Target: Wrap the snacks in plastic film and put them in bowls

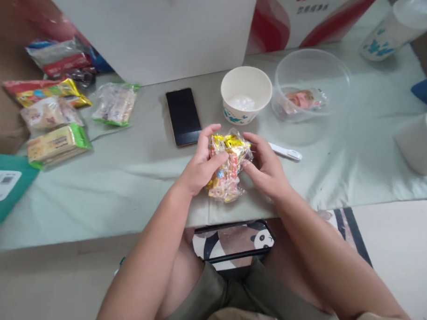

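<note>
Between my two hands is a clear plastic bag of yellow-wrapped snacks (227,177), held up near the table's front edge. My left hand (204,162) grips its left side, thumb across the front. At the bag's upper right, my right hand (265,166) pinches the plastic with thumb and fingers. Just beyond the bag stands a white paper bowl (239,116) with blue marks and crumpled clear plastic inside. A dark-screened phone (183,116) lies to the left of the bowl. Close to my right fingers is a white-handled tool (287,152), partly hidden behind them.
Packaged snacks (58,145) are heaped at the left, with another clear packet (115,103) beside them. A round clear tub (280,108) holds a small packet. White boxes (161,37) block the back. Paper cups (380,42) stand at the right; a green package (9,195) lies front left.
</note>
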Action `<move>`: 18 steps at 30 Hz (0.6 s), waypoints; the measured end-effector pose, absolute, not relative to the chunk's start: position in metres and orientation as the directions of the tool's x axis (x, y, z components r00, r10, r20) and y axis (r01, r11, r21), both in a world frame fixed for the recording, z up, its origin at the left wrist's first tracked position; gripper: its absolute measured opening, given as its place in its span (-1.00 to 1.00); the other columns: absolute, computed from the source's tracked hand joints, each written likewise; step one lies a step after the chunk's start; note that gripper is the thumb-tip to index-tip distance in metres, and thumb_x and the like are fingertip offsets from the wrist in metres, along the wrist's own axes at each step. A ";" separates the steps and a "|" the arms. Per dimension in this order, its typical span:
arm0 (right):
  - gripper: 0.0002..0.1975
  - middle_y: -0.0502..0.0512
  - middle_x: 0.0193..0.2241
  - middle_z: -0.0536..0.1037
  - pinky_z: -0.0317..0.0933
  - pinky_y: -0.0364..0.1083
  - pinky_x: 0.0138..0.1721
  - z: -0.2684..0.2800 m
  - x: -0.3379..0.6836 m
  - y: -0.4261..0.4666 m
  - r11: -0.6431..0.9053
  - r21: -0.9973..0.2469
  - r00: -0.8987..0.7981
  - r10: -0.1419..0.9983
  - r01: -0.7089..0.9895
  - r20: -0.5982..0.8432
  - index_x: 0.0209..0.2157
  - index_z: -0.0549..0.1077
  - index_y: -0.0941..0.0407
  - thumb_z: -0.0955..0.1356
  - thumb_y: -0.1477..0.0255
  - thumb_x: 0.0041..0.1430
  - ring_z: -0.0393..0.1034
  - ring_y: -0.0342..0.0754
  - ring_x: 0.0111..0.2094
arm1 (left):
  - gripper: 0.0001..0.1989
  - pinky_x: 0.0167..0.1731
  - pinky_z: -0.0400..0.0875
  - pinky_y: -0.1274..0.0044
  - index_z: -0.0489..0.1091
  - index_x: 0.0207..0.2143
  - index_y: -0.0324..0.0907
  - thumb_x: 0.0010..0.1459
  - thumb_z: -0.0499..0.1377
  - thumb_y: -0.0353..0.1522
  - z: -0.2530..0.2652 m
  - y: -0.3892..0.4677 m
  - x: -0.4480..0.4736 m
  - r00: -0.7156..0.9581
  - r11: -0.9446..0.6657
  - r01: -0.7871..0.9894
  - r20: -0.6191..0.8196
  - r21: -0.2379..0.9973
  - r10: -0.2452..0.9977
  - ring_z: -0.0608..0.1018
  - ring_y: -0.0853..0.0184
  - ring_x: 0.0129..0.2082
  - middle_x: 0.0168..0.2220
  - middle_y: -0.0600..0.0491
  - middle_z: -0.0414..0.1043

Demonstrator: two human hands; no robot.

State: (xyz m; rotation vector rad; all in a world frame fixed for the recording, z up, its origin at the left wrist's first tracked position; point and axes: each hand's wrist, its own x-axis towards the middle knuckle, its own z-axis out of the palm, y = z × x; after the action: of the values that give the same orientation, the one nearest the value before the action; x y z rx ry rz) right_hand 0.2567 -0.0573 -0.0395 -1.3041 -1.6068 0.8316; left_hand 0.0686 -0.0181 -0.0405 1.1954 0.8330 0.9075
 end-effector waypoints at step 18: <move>-0.84 0.07 -0.19 0.44 0.33 0.06 0.03 -0.044 0.242 -0.046 0.396 -0.863 0.082 0.894 0.312 0.440 -0.18 0.66 -0.07 0.40 0.35 0.26 0.39 -0.03 -0.10 | -0.60 0.12 0.47 0.38 0.41 0.08 -0.01 0.23 0.26 -0.13 -0.046 -0.015 0.075 0.390 -0.236 0.043 0.201 0.971 0.899 0.55 0.21 0.09 0.11 0.00 0.48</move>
State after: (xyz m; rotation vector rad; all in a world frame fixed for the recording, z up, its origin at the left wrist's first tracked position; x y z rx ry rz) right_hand 0.2418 -0.0460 -0.0440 -1.1407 -1.4752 0.6192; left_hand 0.0746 -0.0148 -0.0460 1.5982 0.8573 1.0204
